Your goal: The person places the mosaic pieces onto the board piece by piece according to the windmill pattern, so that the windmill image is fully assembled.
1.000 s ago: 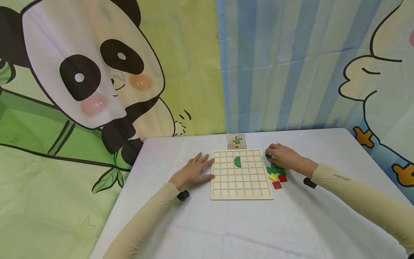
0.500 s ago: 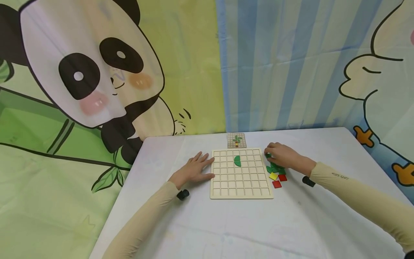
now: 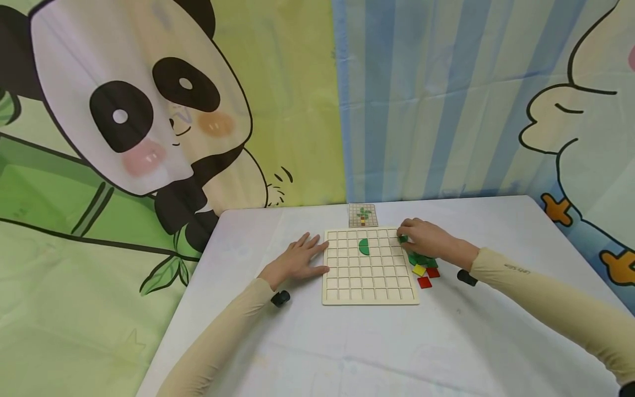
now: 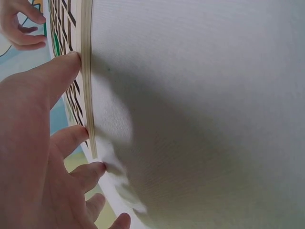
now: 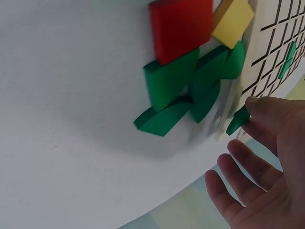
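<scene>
A pale wooden grid board (image 3: 369, 281) lies flat on the white table, with two green quarter-round tiles (image 3: 364, 247) set together in its upper middle. My left hand (image 3: 296, 261) rests at the board's left edge, thumb and a fingertip touching the rim, fingers spread. Between thumb and index finger my right hand (image 3: 428, 239) pinches a green tile (image 5: 239, 119), at the board's upper right edge. Below that hand lies a pile of green tiles (image 5: 171, 81), partly hidden in the head view. Beside the pile are a yellow tile (image 3: 419, 270) and two red tiles (image 3: 424, 283).
A small pattern card (image 3: 363, 215) with a green, red and yellow figure lies behind the board. Printed curtains (image 3: 426, 110) hang behind the table (image 3: 317, 353). Each wrist carries a small black camera (image 3: 280, 299).
My right hand has moved left from above the loose tiles to the board's upper right edge, carrying a green tile. The left hand stays at the board.
</scene>
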A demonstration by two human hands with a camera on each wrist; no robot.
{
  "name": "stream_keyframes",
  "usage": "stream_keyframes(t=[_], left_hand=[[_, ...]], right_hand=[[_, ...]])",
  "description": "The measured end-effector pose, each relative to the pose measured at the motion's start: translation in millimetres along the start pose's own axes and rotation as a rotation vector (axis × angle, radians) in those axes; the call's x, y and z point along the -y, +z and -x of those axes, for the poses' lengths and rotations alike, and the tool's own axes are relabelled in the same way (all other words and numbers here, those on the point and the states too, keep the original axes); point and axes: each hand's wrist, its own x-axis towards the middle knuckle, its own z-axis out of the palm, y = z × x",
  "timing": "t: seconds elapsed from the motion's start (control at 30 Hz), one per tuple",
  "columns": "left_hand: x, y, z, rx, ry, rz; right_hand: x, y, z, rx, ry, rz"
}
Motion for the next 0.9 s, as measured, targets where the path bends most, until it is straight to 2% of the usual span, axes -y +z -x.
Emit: stream_keyframes(t=[0.23, 0.7, 0.9], left_hand=[[-1.2, -0.5, 1.0, -0.003, -0.003, 0.007], [0.6, 1.3, 0.2, -0.001, -0.001, 0.007], [1.3, 1.3, 0.9, -0.001, -0.001, 0.020]], right_hand=[[16.9, 0.6, -6.7, 0.017, -0.026, -0.011], [48.1, 9.9, -21.1, -0.019, -0.215, 0.017], [65.3, 10.4, -25.6, -0.011, -0.237, 0.005]])
